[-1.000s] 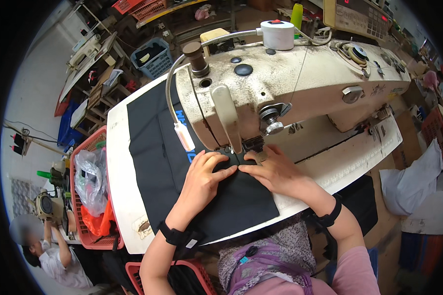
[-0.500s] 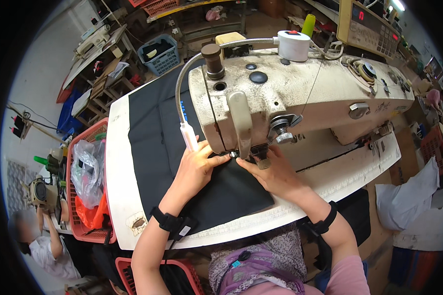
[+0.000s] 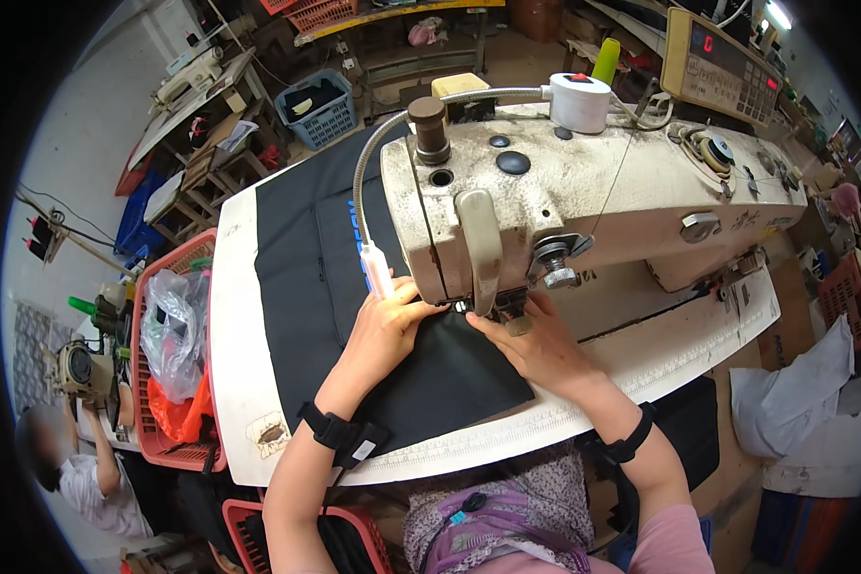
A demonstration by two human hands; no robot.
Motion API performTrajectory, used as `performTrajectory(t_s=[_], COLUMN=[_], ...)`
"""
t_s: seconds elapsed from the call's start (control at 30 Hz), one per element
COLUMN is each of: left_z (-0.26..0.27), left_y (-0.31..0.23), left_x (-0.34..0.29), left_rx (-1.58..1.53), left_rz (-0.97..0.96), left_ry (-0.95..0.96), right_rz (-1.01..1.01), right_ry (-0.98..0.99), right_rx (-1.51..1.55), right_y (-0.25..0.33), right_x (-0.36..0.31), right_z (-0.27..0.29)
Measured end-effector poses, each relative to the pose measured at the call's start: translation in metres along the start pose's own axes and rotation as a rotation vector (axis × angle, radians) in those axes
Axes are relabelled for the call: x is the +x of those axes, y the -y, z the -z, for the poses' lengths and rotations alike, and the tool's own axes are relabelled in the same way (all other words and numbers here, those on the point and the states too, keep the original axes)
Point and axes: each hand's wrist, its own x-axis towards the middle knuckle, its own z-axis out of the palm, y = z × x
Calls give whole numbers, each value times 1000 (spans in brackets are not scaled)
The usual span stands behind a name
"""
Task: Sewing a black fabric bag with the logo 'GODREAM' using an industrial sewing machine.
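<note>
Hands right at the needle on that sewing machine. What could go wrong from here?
1. Both the left hand and right hand press the black fabric right beside the presser foot, so a fingertip might slide under the needle.
2. The fabric's far end drapes off the white table; its weight may drag the seam crooked.

Matt black cloth (image 3: 392, 373) lies on a smooth white tabletop (image 3: 234, 383); the sewing machine (image 3: 584, 201) shows worn cream-painted metal.
</note>
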Motion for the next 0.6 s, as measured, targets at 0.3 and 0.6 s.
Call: performTrajectory(t_s=[0.3, 0.6], left_z=[0, 1], left_y=[0, 0], left_x=[2, 0], left_rx=[2, 8], left_rz=[-2, -9], left_ry=[1, 7], right_rz=[-36, 8], right_ry=[34, -20], right_rx=[34, -32], right_y=[-2, 2], right_x=[-2, -3], right_z=[2, 2])
